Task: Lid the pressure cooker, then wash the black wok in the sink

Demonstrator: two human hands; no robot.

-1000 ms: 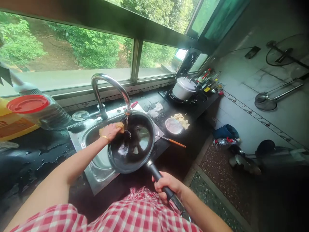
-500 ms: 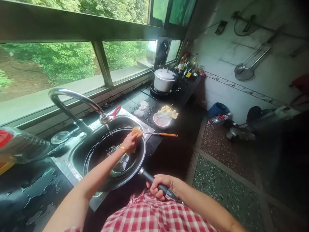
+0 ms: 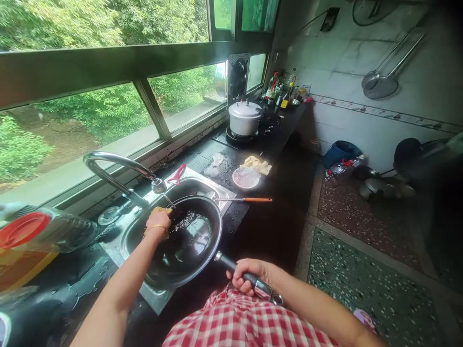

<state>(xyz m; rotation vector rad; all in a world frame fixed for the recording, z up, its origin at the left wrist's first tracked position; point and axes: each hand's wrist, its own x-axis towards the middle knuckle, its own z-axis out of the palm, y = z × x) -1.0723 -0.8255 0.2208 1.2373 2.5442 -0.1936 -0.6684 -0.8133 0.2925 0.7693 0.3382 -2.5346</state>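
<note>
My right hand [image 3: 249, 275] is wrapped round the black handle of a large dark wok [image 3: 213, 241], which rests tilted over the steel sink [image 3: 159, 299]. At the wok's far left rim, my left hand [image 3: 158, 223] is closed on a yellowish sponge [image 3: 163, 210], mostly hidden under the fingers. Water from the curved faucet [image 3: 117, 156] runs into the wok close to that hand, and some water lies in the bottom. Behind the wok, a spatula with an orange handle [image 3: 258, 199] lies across the sink's edge.
A white bowl [image 3: 246, 178] and a pale cloth [image 3: 256, 165] are on the wet black counter. Farther back, a pressure cooker [image 3: 245, 119] stands on the stove. A red-lidded plastic jar [image 3: 68, 229] lies left of the sink; a red-handled tool [image 3: 177, 174] lies behind it.
My left hand has moved with the sponge from the wok's far right side to its left rim. The right hand keeps its grip on the handle. The view has shifted slightly.
</note>
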